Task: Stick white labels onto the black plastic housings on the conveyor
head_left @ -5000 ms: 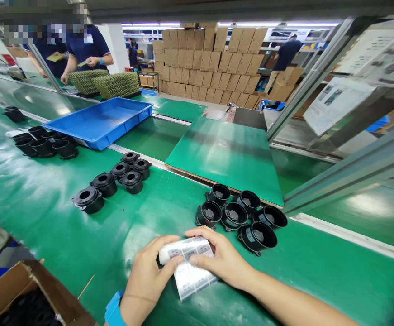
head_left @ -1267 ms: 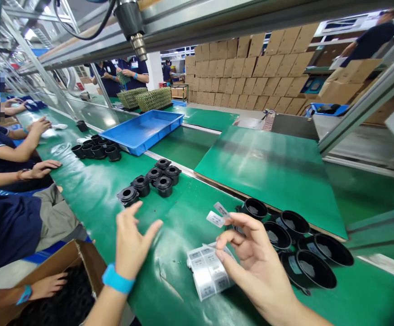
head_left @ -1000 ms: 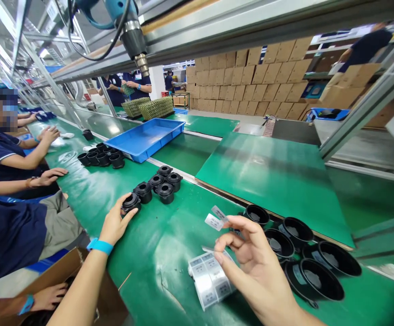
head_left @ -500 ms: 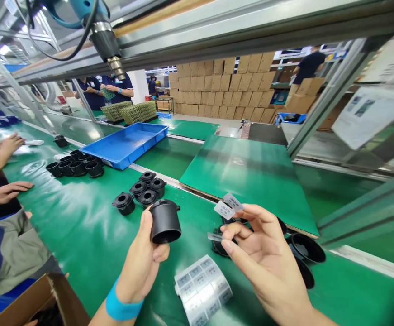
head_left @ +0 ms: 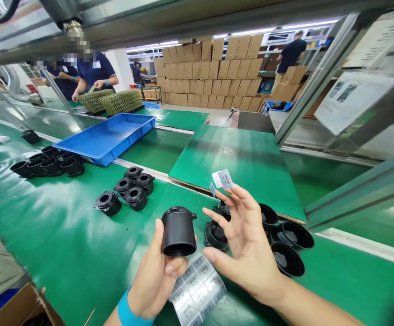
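The left hand [head_left: 163, 276] is clamping its fingers round a black cup [head_left: 179, 233], whose mouth is facing down and toward the person. The right hand [head_left: 242, 244] is holding its fingers and thumb apart, labels [head_left: 223, 179] clinging to the fingertips, and a narrow gap is showing between it and the cup. Below them a sheet [head_left: 201, 292] is lying curved; more cups [head_left: 293, 235] are standing just behind the right hand, near the board [head_left: 230, 154] edge. Green bench [head_left: 81, 240] is stretching leftward to five cups [head_left: 135, 198]. Labels and sheet are carrying dark print, too small to read
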Demonstrator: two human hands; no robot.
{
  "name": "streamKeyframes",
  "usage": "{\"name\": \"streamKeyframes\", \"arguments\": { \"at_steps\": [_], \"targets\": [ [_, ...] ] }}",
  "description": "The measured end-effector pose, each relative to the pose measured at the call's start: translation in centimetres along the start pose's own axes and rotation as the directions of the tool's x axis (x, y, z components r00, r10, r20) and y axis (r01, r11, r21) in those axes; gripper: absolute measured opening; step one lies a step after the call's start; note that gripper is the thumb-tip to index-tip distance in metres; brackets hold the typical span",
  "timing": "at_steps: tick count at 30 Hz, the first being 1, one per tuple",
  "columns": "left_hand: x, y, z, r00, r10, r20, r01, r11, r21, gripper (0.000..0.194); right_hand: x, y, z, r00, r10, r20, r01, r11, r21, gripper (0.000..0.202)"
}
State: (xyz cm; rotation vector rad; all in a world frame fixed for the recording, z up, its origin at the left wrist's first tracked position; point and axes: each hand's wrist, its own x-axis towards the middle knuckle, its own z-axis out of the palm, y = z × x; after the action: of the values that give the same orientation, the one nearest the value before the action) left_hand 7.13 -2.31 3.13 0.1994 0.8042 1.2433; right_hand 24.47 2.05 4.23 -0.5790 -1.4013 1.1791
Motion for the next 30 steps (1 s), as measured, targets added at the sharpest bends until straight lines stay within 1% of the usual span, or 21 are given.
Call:
{"name": "streamKeyframes", "arguments": {
  "at_steps": [2,5,7,8,10,13,14,15,16,17,18,20,21,24,27,30],
  "targets": [
    [-0.1,-0.1,0.1,1.0,-0.023,0.011,0.024,1.0,-0.007,0.073,-0.1,0.3,-0.1,0.996,0.022,0.082,-0.021,1.0,-0.011,0.105],
    [-0.2,0.0,0.2,0.987,-0.115,0.114,0.117,0.993,-0.014,0.069,-0.2,0.6,-0.4,0.981,0.056,0.187,-0.048,0.998,-0.048,0.111],
    [-0.3,0.3,0.1,0.969,-0.18,0.171,0.177,0.984,0.031,0.069,-0.1,0.6,-0.7,0.979,0.04,0.2,-0.024,0.996,-0.086,0.11],
    [-0.3,0.4,-0.1,0.965,-0.194,0.179,0.185,0.981,0.065,0.068,0.1,0.4,-0.9,0.98,0.02,0.2,0.003,0.994,-0.113,0.11],
    [-0.2,0.4,-0.5,0.97,-0.179,0.166,0.158,0.979,0.132,0.069,0.4,0.0,-1.3,0.974,-0.032,0.223,0.074,0.98,-0.185,0.11],
    [-0.1,0.0,-1.1,0.987,-0.087,0.136,0.056,0.974,0.219,0.074,0.6,-0.6,-1.7,0.937,-0.084,0.339,0.187,0.941,-0.283,0.115],
    [-0.1,-0.2,-1.2,0.99,-0.068,0.125,0.036,0.969,0.243,0.076,0.7,-0.7,-1.7,0.927,-0.085,0.365,0.203,0.933,-0.298,0.117],
    [-0.1,-0.3,-1.3,0.992,-0.053,0.115,0.022,0.966,0.256,0.077,0.7,-0.8,-1.7,0.93,-0.086,0.358,0.204,0.931,-0.304,0.116],
    [-0.2,-0.5,-1.3,0.993,-0.045,0.105,0.017,0.966,0.257,0.077,0.7,-0.9,-1.7,0.945,-0.096,0.311,0.194,0.934,-0.301,0.113],
    [-0.2,-0.5,-1.2,0.994,-0.048,0.097,0.023,0.968,0.249,0.075,0.8,-1.1,-1.6,0.968,-0.109,0.225,0.173,0.942,-0.288,0.105],
    [-0.2,-0.5,-1.1,0.994,-0.06,0.096,0.036,0.971,0.236,0.074,0.8,-1.2,-1.6,0.986,-0.124,0.116,0.151,0.953,-0.264,0.095],
    [-0.3,-0.2,-0.9,0.989,-0.096,0.111,0.071,0.975,0.211,0.075,1.1,-1.7,-1.5,0.989,-0.123,-0.08,0.106,0.976,-0.19,0.078],
    [-0.3,0.0,-0.9,0.985,-0.12,0.124,0.094,0.975,0.201,0.076,1.2,-2.0,-1.4,0.985,-0.104,-0.138,0.083,0.986,-0.146,0.073],
    [-0.3,0.4,-0.9,0.973,-0.166,0.158,0.139,0.976,0.168,0.075,1.3,-2.7,-1.4,0.982,-0.014,-0.19,0.008,1.0,-0.03,0.064],
    [-0.3,0.5,-0.9,0.978,-0.145,0.15,0.122,0.981,0.151,0.066,1.2,-3.0,-1.3,0.975,0.059,-0.214,-0.054,0.998,0.03,0.061],
    [-0.3,0.5,-1.0,0.986,-0.109,0.127,0.091,0.986,0.137,0.059,1.0,-3.1,-1.2,0.973,0.104,-0.207,-0.095,0.994,0.052,0.06]
  ]
}}
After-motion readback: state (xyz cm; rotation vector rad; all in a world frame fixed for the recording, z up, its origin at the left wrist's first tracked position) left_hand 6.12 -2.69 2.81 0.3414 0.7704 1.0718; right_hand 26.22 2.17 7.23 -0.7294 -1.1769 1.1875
